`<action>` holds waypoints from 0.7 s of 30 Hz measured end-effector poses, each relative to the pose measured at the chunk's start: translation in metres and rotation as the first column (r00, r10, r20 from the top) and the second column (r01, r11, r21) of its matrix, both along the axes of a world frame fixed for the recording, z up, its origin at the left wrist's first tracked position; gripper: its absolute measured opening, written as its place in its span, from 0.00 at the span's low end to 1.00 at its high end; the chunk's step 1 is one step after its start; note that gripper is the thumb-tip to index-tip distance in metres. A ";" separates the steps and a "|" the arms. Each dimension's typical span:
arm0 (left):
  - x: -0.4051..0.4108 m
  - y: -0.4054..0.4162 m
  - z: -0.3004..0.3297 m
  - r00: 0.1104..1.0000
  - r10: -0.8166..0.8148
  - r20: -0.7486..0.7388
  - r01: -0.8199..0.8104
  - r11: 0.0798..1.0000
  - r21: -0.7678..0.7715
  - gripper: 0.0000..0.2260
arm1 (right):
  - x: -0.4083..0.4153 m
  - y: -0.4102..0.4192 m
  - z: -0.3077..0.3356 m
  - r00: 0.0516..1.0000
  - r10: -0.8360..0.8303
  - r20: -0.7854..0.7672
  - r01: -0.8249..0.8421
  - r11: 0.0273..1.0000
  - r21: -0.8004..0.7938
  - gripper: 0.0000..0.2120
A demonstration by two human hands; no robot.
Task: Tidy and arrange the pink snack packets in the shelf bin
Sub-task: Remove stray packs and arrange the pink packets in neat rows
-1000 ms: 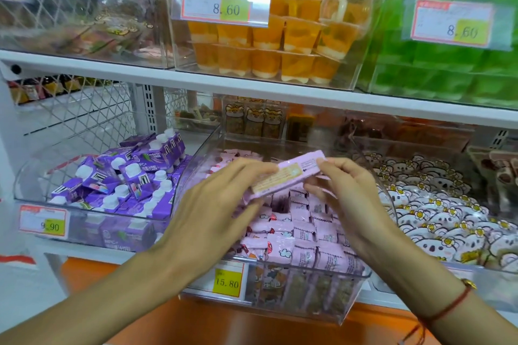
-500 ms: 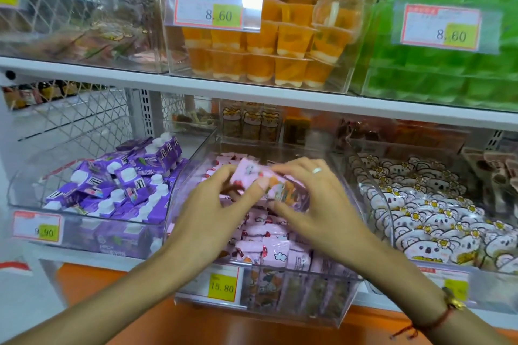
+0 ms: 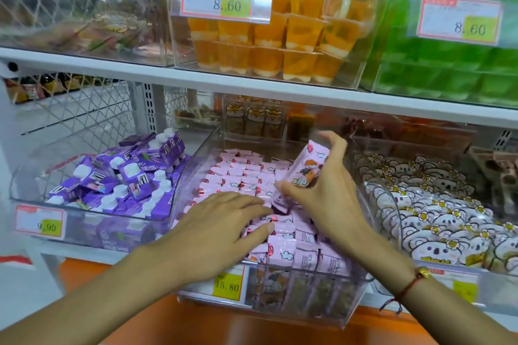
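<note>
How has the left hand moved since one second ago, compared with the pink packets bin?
Yes. The left hand let go of the raised packet and went down onto the packets in the bin.

Shop, shelves (image 3: 252, 84) of snack bins, price tags (image 3: 227, 0) on fronts

The snack packets (image 3: 246, 173) in the clear middle bin (image 3: 308, 305) are pale pink with small white clouds and red spots; the lifted packet (image 3: 308, 168) adds an orange cartoon figure. The cartons (image 3: 126, 173) on the left are purple with white caps. The koala packets (image 3: 437, 218) on the right are white with yellow flowers. Above stand orange jelly cups (image 3: 269, 36) and green packs (image 3: 448, 70). The price tags (image 3: 227, 283) are white, red-edged, with yellow patches. A red string bracelet (image 3: 406, 288) carries a gold bead.
</note>
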State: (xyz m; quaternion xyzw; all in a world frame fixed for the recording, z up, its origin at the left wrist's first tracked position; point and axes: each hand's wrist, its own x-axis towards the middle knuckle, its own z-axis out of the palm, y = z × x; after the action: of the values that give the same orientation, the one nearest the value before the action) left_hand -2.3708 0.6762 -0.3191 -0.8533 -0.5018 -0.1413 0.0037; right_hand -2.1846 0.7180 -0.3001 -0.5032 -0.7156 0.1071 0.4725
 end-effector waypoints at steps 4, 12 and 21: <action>0.000 -0.001 0.000 1.000 0.004 0.021 -0.004 1.000 -0.017 0.25 | -0.003 0.003 -0.002 0.951 0.010 0.310 -0.014 1.000 0.010 0.28; 0.000 -0.001 0.002 1.000 0.007 0.024 -0.007 0.999 -0.031 0.24 | 0.013 -0.002 -0.007 0.899 0.148 0.412 -0.117 0.988 -0.100 0.19; 0.004 0.005 0.011 0.976 0.068 0.206 -0.052 0.995 -0.083 0.18 | 0.007 0.000 -0.002 0.799 0.173 0.576 -0.085 0.981 -0.177 0.11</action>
State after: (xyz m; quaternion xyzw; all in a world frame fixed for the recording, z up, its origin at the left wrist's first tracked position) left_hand -2.3669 0.6810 -0.3077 -0.8177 -0.5301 -0.2105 -0.0779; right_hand -2.1777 0.7182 -0.3023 -0.4939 -0.8497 0.0286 0.1823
